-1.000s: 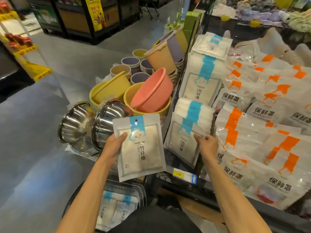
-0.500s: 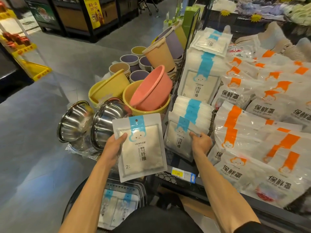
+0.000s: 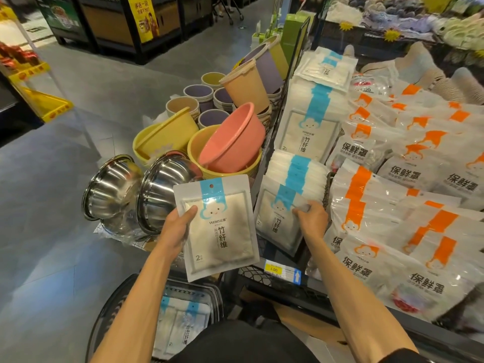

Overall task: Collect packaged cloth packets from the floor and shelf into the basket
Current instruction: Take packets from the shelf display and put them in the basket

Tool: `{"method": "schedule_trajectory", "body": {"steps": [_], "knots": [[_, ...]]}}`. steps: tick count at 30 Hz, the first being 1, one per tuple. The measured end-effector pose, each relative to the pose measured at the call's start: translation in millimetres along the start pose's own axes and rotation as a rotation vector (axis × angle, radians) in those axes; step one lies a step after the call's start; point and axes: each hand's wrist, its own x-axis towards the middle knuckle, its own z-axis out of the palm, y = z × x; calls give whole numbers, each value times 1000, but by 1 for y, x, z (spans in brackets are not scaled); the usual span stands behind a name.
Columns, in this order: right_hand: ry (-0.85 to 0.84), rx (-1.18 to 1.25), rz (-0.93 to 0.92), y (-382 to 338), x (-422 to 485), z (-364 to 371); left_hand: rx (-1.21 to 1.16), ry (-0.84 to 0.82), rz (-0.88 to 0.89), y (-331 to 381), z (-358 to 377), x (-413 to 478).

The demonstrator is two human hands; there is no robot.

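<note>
My left hand (image 3: 176, 229) holds a white cloth packet (image 3: 218, 229) with a blue stripe upright by its left edge, thumb on the front. My right hand (image 3: 311, 218) pinches the front packet (image 3: 275, 226) of a stack of the same blue-striped packets (image 3: 298, 171) standing on the shelf. A taller stack of these packets (image 3: 311, 121) stands behind it. Below, near my body, the dark basket (image 3: 104, 323) holds two cloth packets (image 3: 180, 326) lying flat.
Orange-striped bags (image 3: 392, 213) fill the shelf to the right. Left of the shelf stand steel bowls (image 3: 110, 187), a pink basin (image 3: 235, 140) in yellow basins, and stacked buckets (image 3: 246, 85). A price tag (image 3: 281, 271) sits on the shelf edge. Grey floor (image 3: 52, 205) spreads left.
My right hand has slid left along the shelf stack and now grips the front packet's upper right part. The left hand and its packet have hardly moved.
</note>
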Motion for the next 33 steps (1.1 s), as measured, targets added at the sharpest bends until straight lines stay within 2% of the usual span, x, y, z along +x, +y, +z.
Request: {"method": "schedule_trajectory", "body": {"steps": [2, 6, 10, 15, 21, 27, 33], "knots": [[-39, -35, 12, -3, 6, -3, -9, -10, 0, -1, 0, 1], [-51, 15, 150, -16, 17, -3, -38, -7, 0, -2, 1, 1], [-21, 42, 168, -20, 18, 2, -32, -11, 6, -1, 3, 2], [-6, -29, 46, -18, 13, 2, -21, -10, 1, -1, 1, 5], [-57, -371, -236, -7, 18, -7, -4, -13, -5, -4, 0, 5], [-161, -456, -225, -18, 35, -6, 13, -34, -7, -6, 0, 4], [-179, -485, -210, -19, 48, -3, 0, -26, -14, -2, 2, 9]]}}
